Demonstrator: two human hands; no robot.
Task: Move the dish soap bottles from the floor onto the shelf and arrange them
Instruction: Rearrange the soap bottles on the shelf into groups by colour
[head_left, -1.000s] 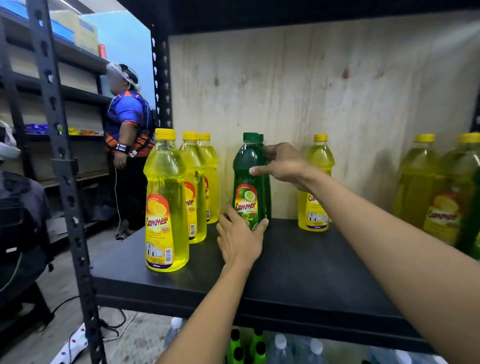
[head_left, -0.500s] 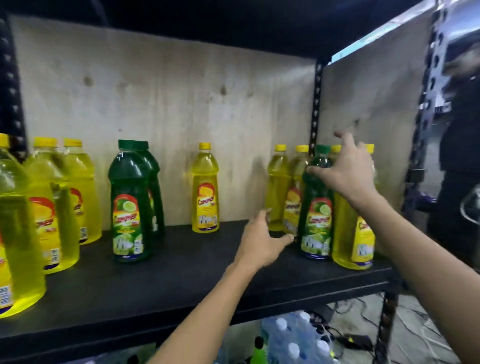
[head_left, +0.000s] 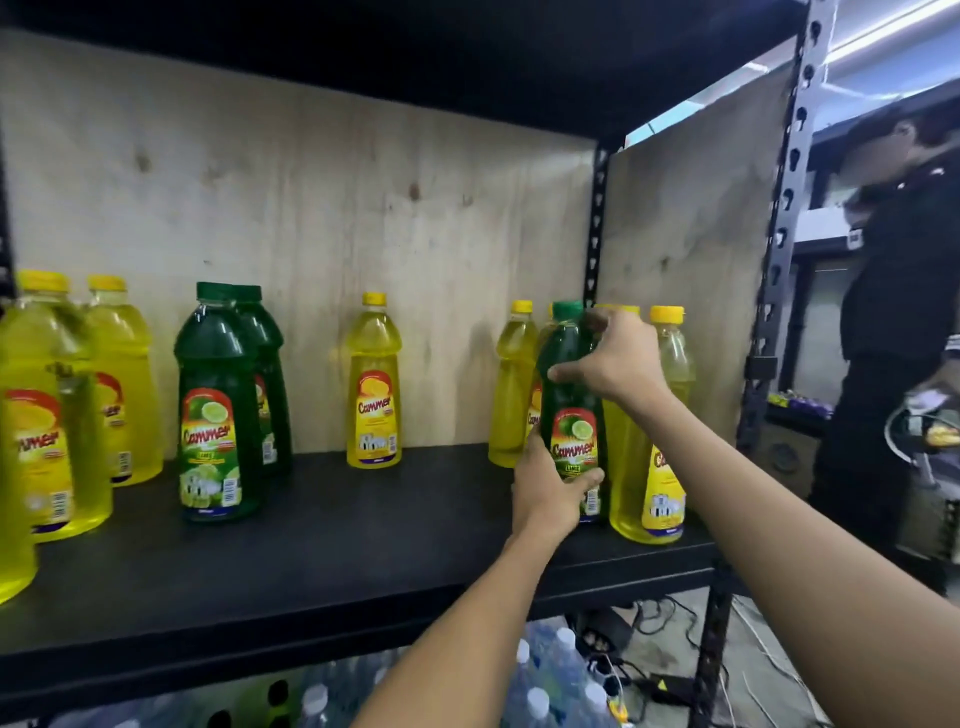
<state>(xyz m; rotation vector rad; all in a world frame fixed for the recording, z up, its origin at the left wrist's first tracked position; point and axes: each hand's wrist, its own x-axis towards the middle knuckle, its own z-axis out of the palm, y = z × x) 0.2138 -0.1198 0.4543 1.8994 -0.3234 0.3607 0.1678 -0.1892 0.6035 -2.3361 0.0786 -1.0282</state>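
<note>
A green dish soap bottle stands near the right end of the black shelf. My left hand wraps its lower part. My right hand grips its shoulder just under the green cap. Yellow bottles crowd it: one to its right at the front, another behind on the left. A lone yellow bottle stands mid-shelf at the back. Two green bottles stand one behind the other left of centre. Several yellow bottles fill the far left.
A plywood panel backs the shelf. A black upright post rises at the right end. A person in dark clothes stands just past it. Water bottles sit below the shelf, and cables lie on the floor.
The view swung right from the left bottle group. Both hands moved from the left green bottles to the right-end green bottle and closed on it.
</note>
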